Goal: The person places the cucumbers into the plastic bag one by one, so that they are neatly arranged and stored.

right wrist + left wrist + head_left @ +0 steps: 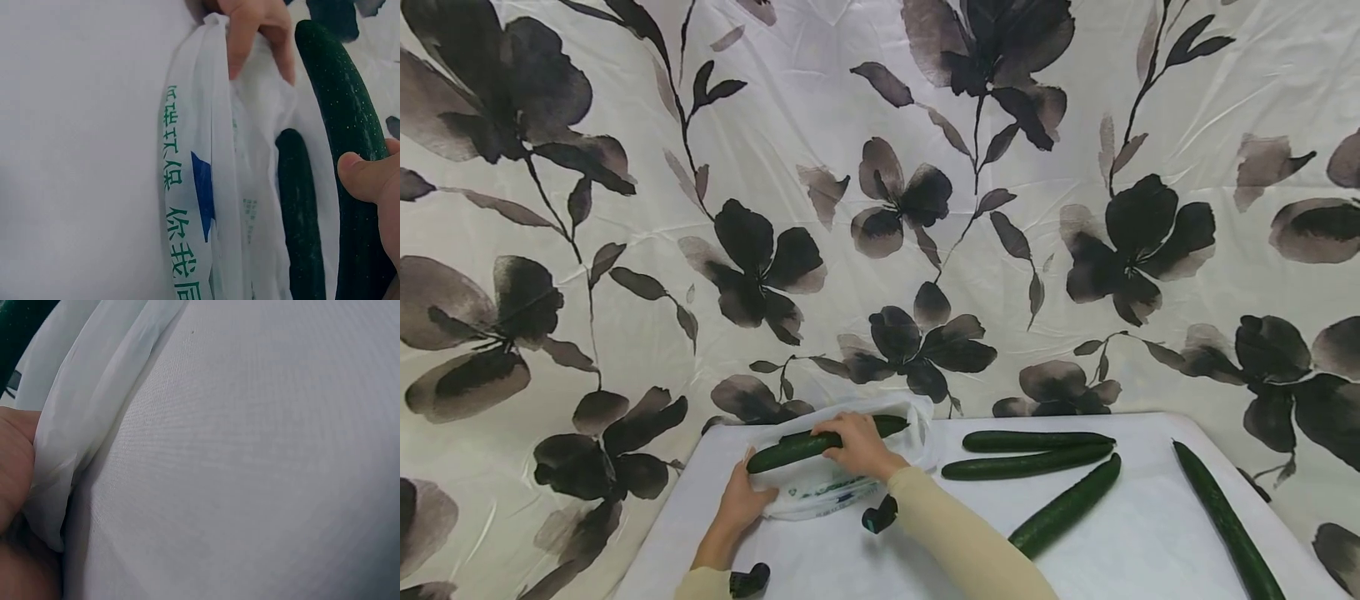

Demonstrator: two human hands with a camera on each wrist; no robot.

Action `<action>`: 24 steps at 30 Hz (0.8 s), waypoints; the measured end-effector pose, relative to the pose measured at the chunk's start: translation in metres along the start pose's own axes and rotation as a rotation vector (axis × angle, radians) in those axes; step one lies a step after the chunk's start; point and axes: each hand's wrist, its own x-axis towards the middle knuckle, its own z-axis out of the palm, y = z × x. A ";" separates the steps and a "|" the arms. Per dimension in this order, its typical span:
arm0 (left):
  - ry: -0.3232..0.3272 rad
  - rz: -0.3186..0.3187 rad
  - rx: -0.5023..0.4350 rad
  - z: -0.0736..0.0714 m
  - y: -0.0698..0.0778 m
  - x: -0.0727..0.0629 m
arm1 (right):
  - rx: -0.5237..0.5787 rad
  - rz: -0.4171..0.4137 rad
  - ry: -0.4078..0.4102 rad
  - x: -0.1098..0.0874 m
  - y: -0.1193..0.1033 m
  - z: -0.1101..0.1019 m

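A white plastic bag (820,492) with green and blue print lies on the table, its mouth spread. My left hand (741,500) grips the bag's rim at the near-left end; in the right wrist view its fingers (284,53) reach inside the mouth. My right hand (857,446) holds a long dark green cucumber (782,454) around its middle, over the bag's opening. Beside it, a second cucumber (300,206) lies within the bag, partly hidden by the plastic. The left wrist view catches only part of the left hand (15,462) and a bag fold (94,387).
On the white table (970,558), to the right of the bag, lie two cucumbers side by side, one behind (1037,441) and one in front (1030,464). A thicker cucumber (1067,508) slants nearer; another cucumber (1225,517) lies along the right edge. A floral cloth (880,317) hangs behind.
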 end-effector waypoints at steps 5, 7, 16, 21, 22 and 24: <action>0.009 -0.015 0.007 -0.003 0.002 0.001 | 0.029 0.035 0.006 0.009 0.003 0.004; 0.004 -0.030 0.013 -0.002 0.002 0.000 | 0.040 0.041 0.009 0.009 0.006 0.006; -0.005 -0.045 0.026 0.000 0.002 -0.004 | 0.086 0.081 0.033 0.000 0.024 0.022; 0.005 -0.058 0.027 -0.002 0.003 -0.005 | 0.130 0.099 0.043 -0.001 0.029 0.023; 0.003 -0.060 0.025 -0.002 0.003 -0.005 | 0.131 0.101 0.047 -0.001 0.030 0.022; 0.003 -0.067 0.022 -0.002 0.003 -0.004 | 0.126 0.104 0.051 0.000 0.032 0.022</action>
